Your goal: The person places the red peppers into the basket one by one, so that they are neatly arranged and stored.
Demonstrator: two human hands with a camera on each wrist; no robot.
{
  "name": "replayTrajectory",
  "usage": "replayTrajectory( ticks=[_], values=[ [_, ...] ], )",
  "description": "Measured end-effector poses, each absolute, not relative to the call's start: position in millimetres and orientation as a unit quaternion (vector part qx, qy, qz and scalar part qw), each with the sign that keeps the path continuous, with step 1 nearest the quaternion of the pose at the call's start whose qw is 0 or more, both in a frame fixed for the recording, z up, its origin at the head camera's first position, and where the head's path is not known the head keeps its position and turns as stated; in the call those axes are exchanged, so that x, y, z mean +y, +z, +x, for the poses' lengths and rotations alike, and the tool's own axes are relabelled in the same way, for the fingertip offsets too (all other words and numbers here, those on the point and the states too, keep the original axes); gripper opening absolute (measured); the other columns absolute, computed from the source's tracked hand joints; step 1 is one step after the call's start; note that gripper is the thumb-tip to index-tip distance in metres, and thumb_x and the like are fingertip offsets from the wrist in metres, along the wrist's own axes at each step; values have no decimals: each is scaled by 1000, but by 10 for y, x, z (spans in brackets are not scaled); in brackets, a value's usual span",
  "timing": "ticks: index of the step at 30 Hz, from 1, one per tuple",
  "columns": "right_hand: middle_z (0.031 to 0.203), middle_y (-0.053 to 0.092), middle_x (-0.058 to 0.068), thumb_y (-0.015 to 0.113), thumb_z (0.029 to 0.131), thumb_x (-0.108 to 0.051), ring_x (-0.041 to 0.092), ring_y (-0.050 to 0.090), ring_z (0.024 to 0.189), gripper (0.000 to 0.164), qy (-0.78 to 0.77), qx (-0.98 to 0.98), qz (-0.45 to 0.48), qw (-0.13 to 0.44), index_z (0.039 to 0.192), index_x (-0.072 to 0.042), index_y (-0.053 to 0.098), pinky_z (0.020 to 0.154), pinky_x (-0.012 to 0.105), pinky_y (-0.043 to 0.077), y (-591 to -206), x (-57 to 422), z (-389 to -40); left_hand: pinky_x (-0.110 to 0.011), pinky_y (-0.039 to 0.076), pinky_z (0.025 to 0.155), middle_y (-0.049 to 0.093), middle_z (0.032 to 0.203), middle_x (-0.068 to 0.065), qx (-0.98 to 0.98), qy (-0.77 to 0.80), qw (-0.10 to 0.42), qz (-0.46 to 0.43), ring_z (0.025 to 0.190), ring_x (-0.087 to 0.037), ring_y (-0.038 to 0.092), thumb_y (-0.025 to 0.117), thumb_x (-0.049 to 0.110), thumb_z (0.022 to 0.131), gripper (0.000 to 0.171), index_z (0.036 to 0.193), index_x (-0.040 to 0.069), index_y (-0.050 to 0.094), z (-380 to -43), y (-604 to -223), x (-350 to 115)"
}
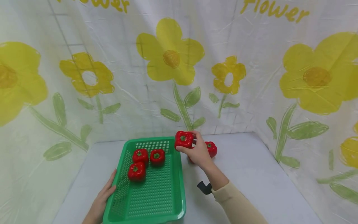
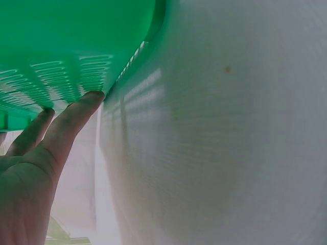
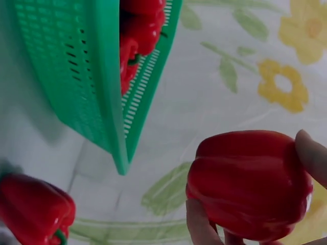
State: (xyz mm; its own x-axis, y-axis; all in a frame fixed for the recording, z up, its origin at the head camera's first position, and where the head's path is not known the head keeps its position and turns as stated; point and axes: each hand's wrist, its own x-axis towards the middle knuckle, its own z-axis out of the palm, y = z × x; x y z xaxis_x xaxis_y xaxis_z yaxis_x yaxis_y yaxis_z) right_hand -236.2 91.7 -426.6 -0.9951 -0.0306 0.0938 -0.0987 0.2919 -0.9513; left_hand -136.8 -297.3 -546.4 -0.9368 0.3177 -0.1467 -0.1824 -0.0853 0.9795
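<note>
In the head view, the right hand has its grip closed round a red bell pepper, glossy and lobed, its short green stem facing up, held by the right rim of a green basket near the far corner. Three similar peppers sit inside; others lie on the table, partly behind the hand.

In the left wrist view, the left hand has its grip extended, straight fingers touching the basket's slotted outer wall.

In the right wrist view, the held pepper shows smooth, deep-red skin with shallow grooves between thumb and fingers.
</note>
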Motion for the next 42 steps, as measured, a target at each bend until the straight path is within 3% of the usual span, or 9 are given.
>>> replayTrajectory(
  ticks=[9,24,34,42],
  values=[
    [141,50,2,91,73,-37,31,49,129,86,588,-807,58,9,143,-23,43,84,44,60,-4326,744,-2381,-19,44,99,-23,167,8,667,723,174,46,119,28,33,27,43,111,58,160,47,-4,-1366,-5472,-2975],
    [137,58,9,90,76,-33,28,57,122,81,552,-829,86,-14,142,-12,47,94,48,55,-4355,289,-2396,-22,45,100,-24,167,8,656,733,176,50,123,23,36,26,42,112,57,159,47,-4,-1371,-5459,-2963],
    [119,62,5,94,70,-32,21,60,105,82,500,-859,103,-53,134,-10,47,80,37,59,-4479,44,-2354,-12,38,97,-17,168,12,696,699,159,44,118,31,28,27,43,111,58,160,44,-3,-1355,-5455,-2997],
    [108,63,6,96,66,-29,19,60,94,80,447,-886,82,-91,126,-6,49,76,38,58,-4632,-57,-2348,-18,44,97,-19,168,9,683,710,164,44,119,28,33,26,42,111,57,160,45,-4,-1357,-5459,-2974]
  ],
)
